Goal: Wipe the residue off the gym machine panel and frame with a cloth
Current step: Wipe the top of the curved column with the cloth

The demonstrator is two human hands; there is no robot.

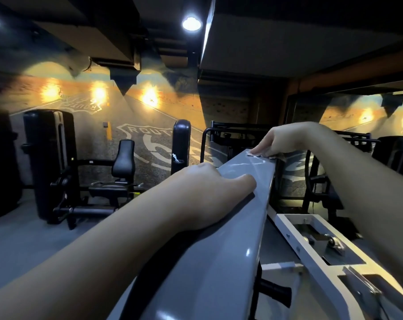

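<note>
Closest to the camera runs the long glossy grey metal panel (219,250) of the gym machine, going from the bottom edge up and to the right. On its left edge, about the middle of its length, sits the left hand (203,192). The thumb lies straight on the top surface, and the other fingers are bent at the knuckles and go down over the left side, so the hand grips the edge (the fingertips themselves are hidden). At the far end of the panel is the right hand (281,140), reaching in from the right with the wrist raised. Its fingers (261,149) are nearly straight and held together, and they press a small crumpled pale cloth (275,156) flat on the top surface; the thumb I cannot see. Thin white streaks of residue (249,163) curl over the grey surface just in front of the cloth, between the two hands. Right of the panel and lower lies the white painted metal frame (288,227), with small pulley wheels (334,243) inside it. To the left, well apart, stands a black exercise machine with a padded seat (124,162). Behind it the wall painting of a desert road with a Route 66 shield (149,139) is lit by warm spots, and a round ceiling lamp (191,23) shines above.
</note>
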